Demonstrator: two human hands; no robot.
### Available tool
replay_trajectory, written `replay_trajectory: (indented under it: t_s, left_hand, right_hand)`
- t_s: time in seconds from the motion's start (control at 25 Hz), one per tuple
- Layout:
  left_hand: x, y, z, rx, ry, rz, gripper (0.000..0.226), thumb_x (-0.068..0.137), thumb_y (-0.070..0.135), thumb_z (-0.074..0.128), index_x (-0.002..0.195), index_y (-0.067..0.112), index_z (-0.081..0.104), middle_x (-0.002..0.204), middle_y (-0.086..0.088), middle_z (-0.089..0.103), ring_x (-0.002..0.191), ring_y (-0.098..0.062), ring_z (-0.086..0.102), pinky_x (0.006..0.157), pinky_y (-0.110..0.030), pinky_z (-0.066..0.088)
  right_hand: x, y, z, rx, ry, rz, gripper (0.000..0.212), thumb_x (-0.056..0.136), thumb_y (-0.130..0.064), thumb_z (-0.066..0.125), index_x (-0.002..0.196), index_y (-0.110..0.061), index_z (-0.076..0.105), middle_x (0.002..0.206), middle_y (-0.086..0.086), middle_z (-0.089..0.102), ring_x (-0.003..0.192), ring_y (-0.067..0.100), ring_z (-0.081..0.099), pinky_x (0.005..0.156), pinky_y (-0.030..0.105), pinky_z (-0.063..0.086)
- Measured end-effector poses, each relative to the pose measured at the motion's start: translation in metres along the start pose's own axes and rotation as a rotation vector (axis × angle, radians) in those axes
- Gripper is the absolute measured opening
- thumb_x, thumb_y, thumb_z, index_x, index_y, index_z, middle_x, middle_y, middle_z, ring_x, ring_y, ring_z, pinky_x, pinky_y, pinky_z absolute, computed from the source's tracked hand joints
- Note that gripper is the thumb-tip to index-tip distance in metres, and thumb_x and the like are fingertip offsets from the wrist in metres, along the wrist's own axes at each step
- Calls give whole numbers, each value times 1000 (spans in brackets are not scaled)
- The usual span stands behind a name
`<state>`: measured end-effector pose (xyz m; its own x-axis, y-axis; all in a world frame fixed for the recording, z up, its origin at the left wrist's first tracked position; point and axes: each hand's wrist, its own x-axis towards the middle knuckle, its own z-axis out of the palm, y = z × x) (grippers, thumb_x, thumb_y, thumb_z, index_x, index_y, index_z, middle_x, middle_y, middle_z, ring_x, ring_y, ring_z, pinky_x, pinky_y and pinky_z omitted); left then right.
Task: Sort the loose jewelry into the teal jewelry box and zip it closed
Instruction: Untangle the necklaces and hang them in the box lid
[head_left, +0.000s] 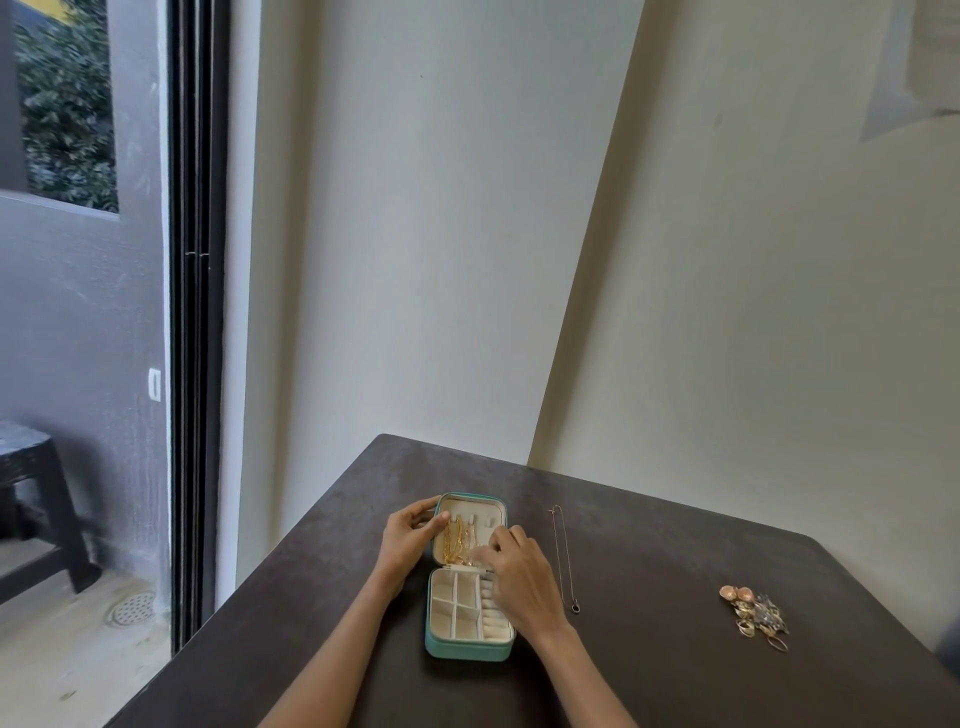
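Head view: teal jewelry box lies open mid-table, gold chains in its lid. Left hand grips the lid's left edge; right hand has fingers curled at the lid pocket, grasp unclear. Loose necklace just right of box, jewelry pile far right.

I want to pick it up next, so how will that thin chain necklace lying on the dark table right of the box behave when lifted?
The thin chain necklace will probably hang limp and swing. Its fine links suggest it is light and may tangle or snag.
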<state>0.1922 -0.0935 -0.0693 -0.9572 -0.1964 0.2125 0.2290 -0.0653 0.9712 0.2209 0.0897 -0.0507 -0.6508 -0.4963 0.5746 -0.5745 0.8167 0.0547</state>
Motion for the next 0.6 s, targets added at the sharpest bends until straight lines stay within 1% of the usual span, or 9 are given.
replay_trajectory:
  t_s: [0.08, 0.16, 0.2, 0.28, 0.36, 0.4, 0.48, 0.52, 0.6]
  left_hand:
    - [-4, 4, 1, 34, 12, -11, 28, 87, 17, 65, 115, 12, 65, 104, -6, 71, 92, -16, 69, 78, -25, 57]
    - [-12, 10, 3, 24, 82, -41, 24, 92, 23, 59, 112, 11, 65, 100, -3, 68, 83, -9, 65, 69, -18, 53]
    - [-18, 15, 6, -22, 106, -58, 22, 94, 25, 56, 106, 11, 66, 91, -2, 67, 71, -5, 62, 60, -15, 50]
    - [-29, 22, 11, -124, 122, -111, 22, 97, 24, 49, 92, 11, 65, 65, 3, 62, 49, -1, 53, 45, -14, 42]
    - [-38, 29, 15, -206, 128, -161, 29, 99, 27, 43, 86, 9, 62, 52, 7, 55, 40, -2, 46, 39, -15, 36]
    - [-43, 32, 16, -231, 135, -177, 31, 99, 29, 41, 85, 9, 60, 54, 7, 55, 41, -4, 47, 39, -15, 37]
    - [-49, 40, 17, -231, 150, -203, 30, 101, 31, 36, 86, 15, 57, 69, 2, 61, 56, -10, 56, 51, -20, 45]
    - [-52, 43, 18, -212, 148, -218, 29, 101, 32, 34, 87, 17, 55, 78, -1, 62, 66, -14, 59, 59, -24, 48]
    - [-52, 49, 17, -136, 137, -221, 31, 101, 34, 33, 99, 12, 55, 96, -4, 61, 86, -20, 60, 74, -31, 50]
  right_hand:
    - [-1, 0, 3, 59, 29, 129, 38, 71, -3, 68, 103, -25, 70, 90, -10, 59, 79, 10, 55, 60, 19, 48]
    - [-1, 0, 3, 234, -22, 342, 39, 88, -3, 46, 122, -18, 60, 111, -6, 55, 98, 11, 54, 70, 21, 48]
    - [0, 0, 2, 354, -57, 431, 40, 93, -7, 39, 129, -18, 53, 121, -5, 51, 105, 10, 53, 74, 21, 45]
    - [0, -5, -1, 574, -101, 561, 41, 98, -12, 36, 137, -19, 43, 132, -1, 46, 115, 12, 50, 83, 22, 42]
    - [0, -10, 0, 733, -91, 664, 43, 98, -13, 36, 141, -19, 38, 137, 3, 45, 123, 15, 46, 94, 23, 38]
    - [1, -12, 0, 779, -96, 702, 44, 98, -14, 36, 142, -18, 37, 139, 3, 44, 127, 16, 44, 99, 25, 37]
    - [2, -17, -2, 820, -126, 743, 44, 98, -14, 36, 142, -17, 37, 141, 4, 44, 129, 16, 43, 103, 29, 36]
    - [2, -18, -6, 836, -137, 747, 42, 98, -14, 35, 140, -18, 39, 140, 4, 46, 126, 15, 45, 102, 29, 38]
    - [2, -18, -15, 837, -139, 744, 38, 98, -14, 34, 135, -16, 44, 134, 5, 49, 116, 13, 48, 94, 26, 39]
